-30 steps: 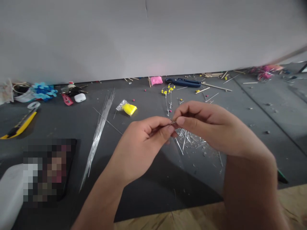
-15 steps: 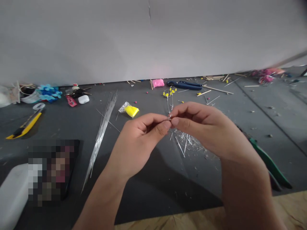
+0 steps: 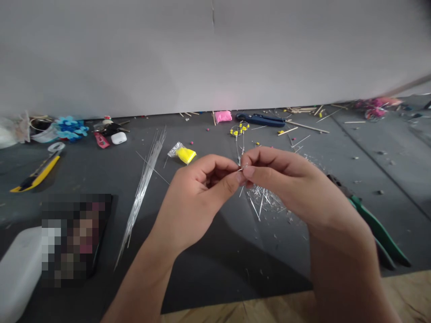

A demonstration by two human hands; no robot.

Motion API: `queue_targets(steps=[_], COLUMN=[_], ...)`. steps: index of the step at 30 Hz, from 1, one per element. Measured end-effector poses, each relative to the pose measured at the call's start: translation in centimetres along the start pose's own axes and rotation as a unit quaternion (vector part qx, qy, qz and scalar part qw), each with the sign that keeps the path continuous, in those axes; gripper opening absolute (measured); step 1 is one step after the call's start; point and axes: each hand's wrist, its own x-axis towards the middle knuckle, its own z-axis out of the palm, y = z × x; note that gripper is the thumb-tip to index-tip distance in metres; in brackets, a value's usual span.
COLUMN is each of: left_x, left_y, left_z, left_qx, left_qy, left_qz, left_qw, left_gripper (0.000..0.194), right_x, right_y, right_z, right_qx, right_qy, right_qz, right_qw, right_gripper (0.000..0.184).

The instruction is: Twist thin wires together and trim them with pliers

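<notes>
My left hand (image 3: 198, 197) and my right hand (image 3: 283, 179) meet at the fingertips above the dark mat, both pinched on a short thin piece of wire (image 3: 241, 168). Right under them lies a heap of short cut wire bits (image 3: 262, 199). A bundle of long straight wires (image 3: 144, 179) lies to the left of my left hand. Behind the fingertips stand wire stems with small yellow beads (image 3: 239, 130).
Green-handled pliers (image 3: 373, 226) lie by my right wrist. A yellow clay packet (image 3: 184, 154), pink clay (image 3: 223, 116), a blue tool (image 3: 261, 119), wooden sticks (image 3: 305, 125), a yellow utility knife (image 3: 35, 172), white earbud case (image 3: 118, 137), blue flowers (image 3: 69, 127) and a white wall surround.
Both hands stay pinched on the wire with only slight shifts of the fingers. The view has tilted so the green pliers now show at the right.
</notes>
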Motion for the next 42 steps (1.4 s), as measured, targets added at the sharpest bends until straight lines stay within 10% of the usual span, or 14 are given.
queue_targets(steps=[42], left_x=[-0.3], left_y=[-0.1], left_z=[-0.2], left_qx=[-0.050], left_qy=[-0.037], left_qz=[-0.018], left_qw=[0.998], left_gripper=[0.006], right_x=[0.0], right_y=[0.1], right_z=[-1.3], right_qx=[0.118], right_qy=[-0.098], right_qz=[0.049], right_qw=[0.987], right_gripper=[0.010])
